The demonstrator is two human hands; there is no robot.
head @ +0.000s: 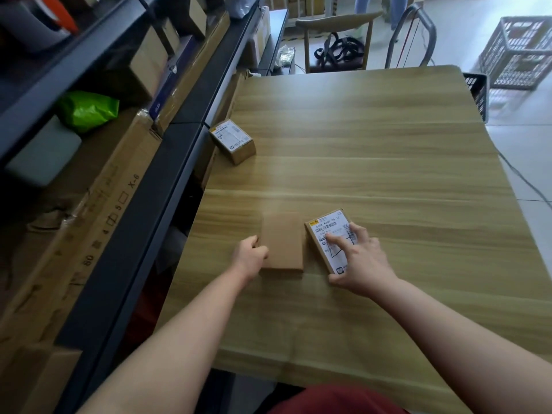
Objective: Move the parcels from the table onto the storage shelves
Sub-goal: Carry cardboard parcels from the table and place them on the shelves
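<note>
Left hand (251,255): fingers curled round the near left edge of the plain parcel (283,237), gripping it.
Right hand (357,258): spread over the labelled parcel (327,234), thumb at its near corner, forefinger on the label, other fingers hooked over its right side, grasping the box.
Plain parcel: brown, lying flat on the table (388,144) close to the person, just left of the labelled one, with a narrow gap between them.
Labelled parcel: flat on the table, white shipping label facing up.
Third parcel (231,140): farther off at the table's left edge, right beside the shelves (155,204), label up, no hand on it.
Shelves: dark metal, running along the left, holding cardboard boxes and a green bag (86,110).
Far end: a chair (337,34) with black straps on its seat, and a pale crate (519,52) on the floor to the right.
</note>
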